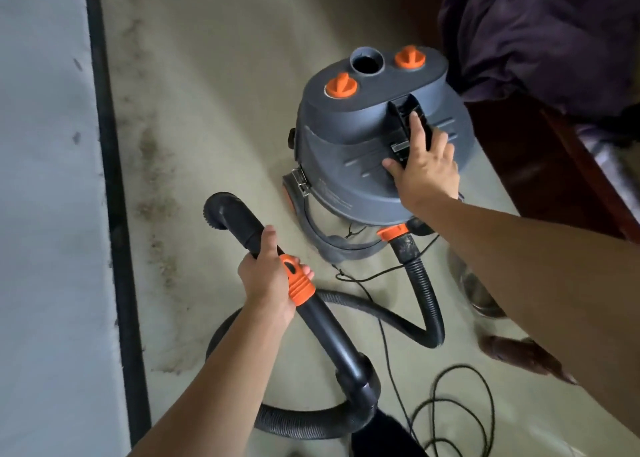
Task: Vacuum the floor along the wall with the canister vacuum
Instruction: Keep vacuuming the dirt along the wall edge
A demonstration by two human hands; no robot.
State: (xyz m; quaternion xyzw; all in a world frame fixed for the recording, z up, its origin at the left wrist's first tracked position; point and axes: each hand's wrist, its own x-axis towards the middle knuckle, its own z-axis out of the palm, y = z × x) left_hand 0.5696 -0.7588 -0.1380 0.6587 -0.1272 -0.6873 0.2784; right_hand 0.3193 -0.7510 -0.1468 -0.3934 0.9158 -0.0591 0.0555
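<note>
Hose handle (239, 219) was gripped by left hand (266, 278), right hand (427, 170) was laid open-fingered on canister vacuum (346, 137), whose label (398, 151) was too blurred to read.

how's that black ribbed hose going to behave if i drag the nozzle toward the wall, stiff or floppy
The ribbed hose is probably floppy: it lies in loose loops on the floor. The handle tube that the left hand grips looks rigid. Pulled taut, the hose may tug the canister, where the right hand rests.

Upright grey canister vacuum (360, 151), black hose (426, 293)
</note>
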